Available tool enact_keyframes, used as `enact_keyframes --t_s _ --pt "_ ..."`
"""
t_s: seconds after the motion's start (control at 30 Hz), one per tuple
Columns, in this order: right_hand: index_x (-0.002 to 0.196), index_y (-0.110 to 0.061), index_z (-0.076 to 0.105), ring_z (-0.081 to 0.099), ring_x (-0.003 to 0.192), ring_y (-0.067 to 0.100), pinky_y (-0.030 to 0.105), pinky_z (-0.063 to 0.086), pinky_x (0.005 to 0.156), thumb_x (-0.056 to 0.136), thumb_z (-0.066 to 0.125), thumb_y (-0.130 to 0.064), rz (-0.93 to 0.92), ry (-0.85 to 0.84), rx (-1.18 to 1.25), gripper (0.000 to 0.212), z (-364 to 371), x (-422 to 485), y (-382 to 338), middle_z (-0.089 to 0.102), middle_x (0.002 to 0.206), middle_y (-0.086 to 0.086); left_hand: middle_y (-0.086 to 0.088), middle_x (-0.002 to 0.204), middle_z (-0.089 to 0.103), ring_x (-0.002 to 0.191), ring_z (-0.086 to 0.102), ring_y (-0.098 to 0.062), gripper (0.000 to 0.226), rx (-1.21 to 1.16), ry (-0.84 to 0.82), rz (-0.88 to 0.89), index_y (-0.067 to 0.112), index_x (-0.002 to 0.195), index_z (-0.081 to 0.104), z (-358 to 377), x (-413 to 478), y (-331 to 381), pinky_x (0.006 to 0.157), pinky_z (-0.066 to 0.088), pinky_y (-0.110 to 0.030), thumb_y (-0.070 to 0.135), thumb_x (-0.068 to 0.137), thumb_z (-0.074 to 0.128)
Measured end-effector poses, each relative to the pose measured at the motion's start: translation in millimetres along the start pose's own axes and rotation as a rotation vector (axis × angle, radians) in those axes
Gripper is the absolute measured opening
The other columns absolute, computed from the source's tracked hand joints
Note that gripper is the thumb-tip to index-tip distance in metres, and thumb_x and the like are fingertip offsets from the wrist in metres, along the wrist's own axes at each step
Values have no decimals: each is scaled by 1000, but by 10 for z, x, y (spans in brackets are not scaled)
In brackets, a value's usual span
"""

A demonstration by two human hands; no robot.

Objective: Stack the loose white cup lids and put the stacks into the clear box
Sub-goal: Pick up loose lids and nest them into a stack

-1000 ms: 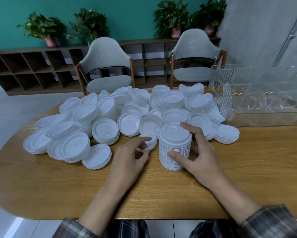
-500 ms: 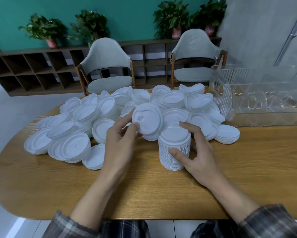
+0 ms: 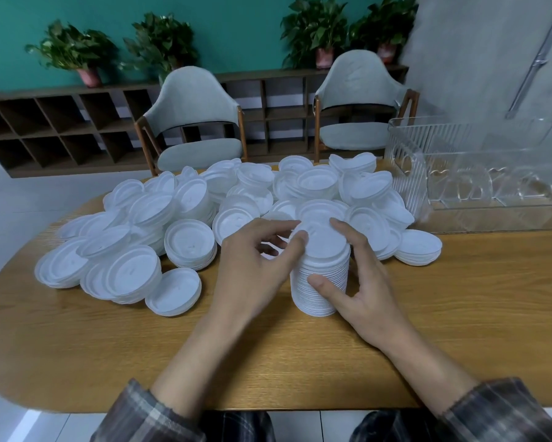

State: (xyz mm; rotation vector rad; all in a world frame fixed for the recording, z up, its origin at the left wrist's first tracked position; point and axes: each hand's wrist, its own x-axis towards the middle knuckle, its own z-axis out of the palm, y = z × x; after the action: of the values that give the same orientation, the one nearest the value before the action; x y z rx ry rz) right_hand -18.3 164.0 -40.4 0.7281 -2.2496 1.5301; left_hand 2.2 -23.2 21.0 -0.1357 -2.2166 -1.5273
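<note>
Head view: on the surface [image 3: 459,314], two hands tend one tall stack [image 3: 322,282], the right hand [image 3: 364,291] wrapped round its side, the left hand [image 3: 252,269] pinching the top lid [image 3: 325,240] onto it. An off-centre press could seat it crooked and topple the column. Beyond lie loose lids [image 3: 188,240] by the dozen, too many to count, one clear box [image 3: 478,173] far right, two chairs [image 3: 198,122] and four plants [image 3: 73,52].

Upright lid stack [image 3: 305,295] beside loose white lids [image 3: 190,242]; clear box [image 3: 478,173] right.

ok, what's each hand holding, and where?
Both on the tall stack of white plastic lids: right hand grips its sides, left hand pinches the top lid's left rim.
</note>
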Motion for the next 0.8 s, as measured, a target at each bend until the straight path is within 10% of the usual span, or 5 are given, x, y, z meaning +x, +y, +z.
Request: enact_keyframes --t_s 0.33,0.8 --pt "151 -41 38 49 140 10 47 49 109 84 75 -57 25 18 18 79 5 -1 2 50 146 -21 18 92 78 90 72 -8 15 33 -43 -8 28 105 82 28 83 -39 80 58 -38 24 99 70" --pt "148 -41 43 54 133 4 41 53 105 83 76 -58 57 24 19 75 -27 -18 -40 55 140 -25 23 112 75 110 67 1 24 47 -262 9 31 115 78 3 209 -33 91 55 -29 42 93 77"
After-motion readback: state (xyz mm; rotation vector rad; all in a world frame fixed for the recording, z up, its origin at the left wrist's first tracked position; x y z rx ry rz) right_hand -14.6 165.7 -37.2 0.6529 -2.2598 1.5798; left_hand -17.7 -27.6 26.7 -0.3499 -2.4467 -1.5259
